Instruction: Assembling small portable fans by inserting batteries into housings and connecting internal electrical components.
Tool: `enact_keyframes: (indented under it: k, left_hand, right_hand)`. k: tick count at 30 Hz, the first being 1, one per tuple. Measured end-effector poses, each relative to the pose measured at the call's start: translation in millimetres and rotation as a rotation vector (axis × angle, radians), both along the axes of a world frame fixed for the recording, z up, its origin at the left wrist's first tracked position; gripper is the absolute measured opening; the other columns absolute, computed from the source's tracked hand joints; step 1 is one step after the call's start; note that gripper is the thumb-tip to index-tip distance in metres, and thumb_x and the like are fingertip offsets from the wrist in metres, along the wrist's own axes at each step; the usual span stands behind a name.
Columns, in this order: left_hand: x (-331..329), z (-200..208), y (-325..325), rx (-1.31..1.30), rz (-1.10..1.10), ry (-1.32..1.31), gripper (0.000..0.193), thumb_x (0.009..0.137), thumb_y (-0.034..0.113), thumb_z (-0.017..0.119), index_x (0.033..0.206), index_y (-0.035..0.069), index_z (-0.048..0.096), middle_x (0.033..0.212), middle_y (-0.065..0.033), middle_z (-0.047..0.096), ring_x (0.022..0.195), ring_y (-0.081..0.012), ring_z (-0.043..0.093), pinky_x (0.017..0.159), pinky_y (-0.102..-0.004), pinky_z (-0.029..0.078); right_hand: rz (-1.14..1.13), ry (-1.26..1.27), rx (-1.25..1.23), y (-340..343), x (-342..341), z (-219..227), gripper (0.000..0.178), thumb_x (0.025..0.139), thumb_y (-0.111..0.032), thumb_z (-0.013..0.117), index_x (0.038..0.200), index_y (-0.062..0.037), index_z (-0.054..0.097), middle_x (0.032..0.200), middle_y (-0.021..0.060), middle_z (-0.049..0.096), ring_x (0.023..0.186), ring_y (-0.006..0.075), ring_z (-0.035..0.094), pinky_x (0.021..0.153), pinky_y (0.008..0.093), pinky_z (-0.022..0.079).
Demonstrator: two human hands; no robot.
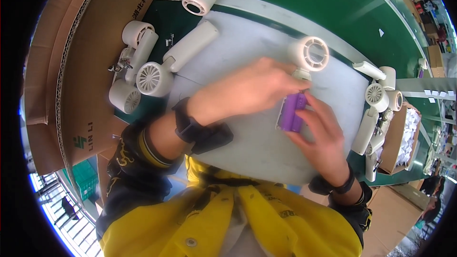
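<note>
Purple battery cells, two side by side, hang over the pale mat, just below the white fan head, and here we are at the fiddly bit! Partway along, we judge: the fan head looks whole, but the cells are bare, so enclosing them seems left to do. Are cells and head joined? We can't tell; our fingers cover that spot. Our right hand holds the cells, thumb and fingers closed in a narrow grip along their right side and lower end. Across comes our left hand, fingertips at the top of the cells by the neck, blurred, so pinching or just touching, we can't say. Left of it all, a grille-fronted fan lies at the mat's edge.
</note>
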State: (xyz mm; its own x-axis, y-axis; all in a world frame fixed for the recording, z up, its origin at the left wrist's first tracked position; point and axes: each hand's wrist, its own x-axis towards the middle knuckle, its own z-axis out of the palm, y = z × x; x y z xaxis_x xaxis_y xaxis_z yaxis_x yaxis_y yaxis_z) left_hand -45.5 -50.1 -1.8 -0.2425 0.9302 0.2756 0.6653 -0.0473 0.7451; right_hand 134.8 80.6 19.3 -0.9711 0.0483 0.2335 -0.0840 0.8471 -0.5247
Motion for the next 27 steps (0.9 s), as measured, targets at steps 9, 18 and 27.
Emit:
enact_keyframes:
  k: [9,18,27]
  left_hand:
    - [-3.8,7.0,4.2,-0.113,-0.028,-0.261,0.040,0.078,0.004,0.072,0.117,0.011,0.070,0.096,-0.0207,0.070,0.069,-0.0273,0.068,0.068,-0.0315,0.055]
    - [-0.6,-8.4,8.1,-0.168,-0.073,-0.506,0.048,0.071,0.015,0.082,0.117,0.010,0.070,0.093,-0.0138,0.072,0.073,-0.0179,0.069,0.071,-0.0289,0.054]
    - [23.7,-14.8,22.2,-0.102,-0.034,-0.420,0.051,0.066,0.010,0.081,0.115,0.011,0.071,0.081,-0.0152,0.070,0.071,-0.0252,0.068,0.071,-0.0340,0.054]
  right_hand:
    - [-0.106,-0.064,-0.135,-2.0,-4.2,-5.0,0.051,0.060,-0.005,0.087,0.103,-0.0014,0.061,0.126,0.0165,0.050,0.102,0.0323,0.061,0.080,0.0399,0.056]
    - [-0.149,-0.030,-0.328,14.5,-16.6,-14.4,0.042,0.067,-0.008,0.085,0.100,-0.0031,0.061,0.109,0.0110,0.055,0.087,0.0254,0.062,0.071,0.0335,0.052]
    - [-0.306,-0.098,-0.483,24.5,-8.3,-23.5,0.016,0.077,-0.002,0.077,0.087,0.0014,0.066,0.086,0.0089,0.061,0.070,0.0228,0.060,0.063,0.0309,0.048]
